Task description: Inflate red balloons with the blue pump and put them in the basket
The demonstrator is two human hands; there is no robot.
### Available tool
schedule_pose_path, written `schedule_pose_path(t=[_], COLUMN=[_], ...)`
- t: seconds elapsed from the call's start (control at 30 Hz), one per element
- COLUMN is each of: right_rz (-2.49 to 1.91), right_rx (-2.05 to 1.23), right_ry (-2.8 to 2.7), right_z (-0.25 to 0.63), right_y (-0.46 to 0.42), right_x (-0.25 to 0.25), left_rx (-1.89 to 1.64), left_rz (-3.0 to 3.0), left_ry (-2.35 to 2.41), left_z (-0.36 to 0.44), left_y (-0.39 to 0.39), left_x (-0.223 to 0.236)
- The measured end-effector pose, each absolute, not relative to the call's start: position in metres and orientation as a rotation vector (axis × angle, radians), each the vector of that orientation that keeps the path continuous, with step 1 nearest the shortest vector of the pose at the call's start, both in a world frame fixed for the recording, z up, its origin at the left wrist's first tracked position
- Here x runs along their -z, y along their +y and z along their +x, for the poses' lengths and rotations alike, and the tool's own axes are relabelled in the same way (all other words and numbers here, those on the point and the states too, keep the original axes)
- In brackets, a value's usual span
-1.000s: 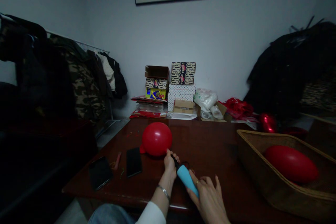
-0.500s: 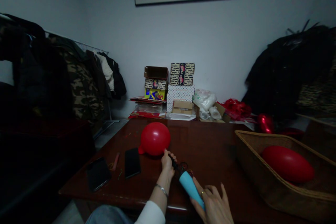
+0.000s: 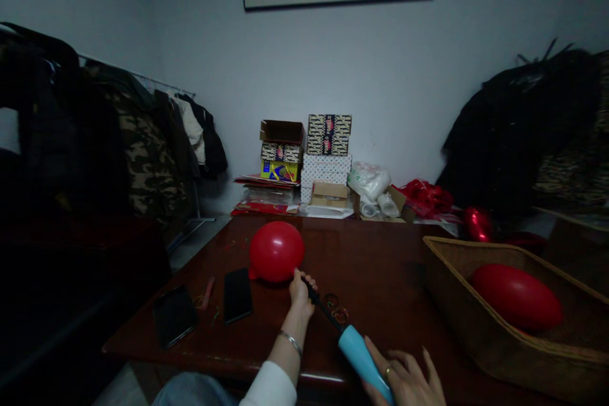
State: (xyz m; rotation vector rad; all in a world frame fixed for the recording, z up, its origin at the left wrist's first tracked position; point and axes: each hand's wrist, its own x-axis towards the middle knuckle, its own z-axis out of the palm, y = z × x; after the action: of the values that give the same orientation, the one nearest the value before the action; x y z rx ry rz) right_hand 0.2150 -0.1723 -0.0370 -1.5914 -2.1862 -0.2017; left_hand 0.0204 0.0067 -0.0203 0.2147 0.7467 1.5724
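1. A round, glossy red balloon (image 3: pixel 276 252) sits over the wooden table (image 3: pixel 380 247), just beyond the left hand (image 3: pixel 301 292). A small red bulge shows at its lower left.
2. The left hand is closed, its fingers wrapped around the black end of a hand pump (image 3: pixel 365 363), right beside the balloon. It seems to pinch the balloon's neck there too, though the join is too small to make out.
3. The right hand (image 3: pixel 412 380) is partly open: thumb and index finger lie along the pump's light blue barrel, holding it, while other fingers lift loosely away.
4. The pump slants from the balloon down toward the right hand. A long stretch of black shaft is bared between the hands — the pump looks drawn out, which suggests the outward part of a stroke.
5. Coiled bands (image 3: pixel 340 315) lie on the table beside the shaft. Left of the left hand are a dark phone (image 3: pixel 238 295), a slim reddish stick (image 3: pixel 207 294) and another dark, flat device (image 3: pixel 175 317).
6. At the right, a wicker basket (image 3: pixel 480 327) holds a larger, oval red balloon (image 3: pixel 516 297), well apart from the hands.
7. Behind the table, stacked boxes (image 3: pixel 330 134) stand against a pale wall, with dark coats (image 3: pixel 514 133) at the right.
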Motion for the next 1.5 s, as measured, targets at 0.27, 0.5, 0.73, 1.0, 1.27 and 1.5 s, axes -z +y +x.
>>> schedule_pose_path(t=[0.27,0.5,0.73,1.0,1.27,1.5], right_rz=[-1.687,-1.704,-1.728,-1.748,-1.761,-1.740], right_rx=[0.144,0.117,0.092,0.084,-0.016,-0.084], right_ry=[-2.078,-2.060,-2.059,-2.060,-2.077,-2.086], right_z=[0.164,0.156,0.158,0.160,0.169,0.192], right_y=[-0.147,-0.145,-0.148,-0.151,-0.153,-0.161], right_x=[0.007,0.010,0.009,0.009,0.017,0.027], left_rx=[-1.539,-1.537,-1.536,-1.563,-1.585,-1.604], left_rz=[0.230,0.240,0.230,0.250,0.205,0.223], left_ry=[0.762,0.766,0.782,0.789,0.779,0.730], left_z=[0.034,0.033,0.035,0.034,0.037,0.029], left_y=[-0.008,-0.007,-0.008,-0.007,-0.005,0.005], left_x=[0.020,0.028,0.028,0.024,0.026,0.028])
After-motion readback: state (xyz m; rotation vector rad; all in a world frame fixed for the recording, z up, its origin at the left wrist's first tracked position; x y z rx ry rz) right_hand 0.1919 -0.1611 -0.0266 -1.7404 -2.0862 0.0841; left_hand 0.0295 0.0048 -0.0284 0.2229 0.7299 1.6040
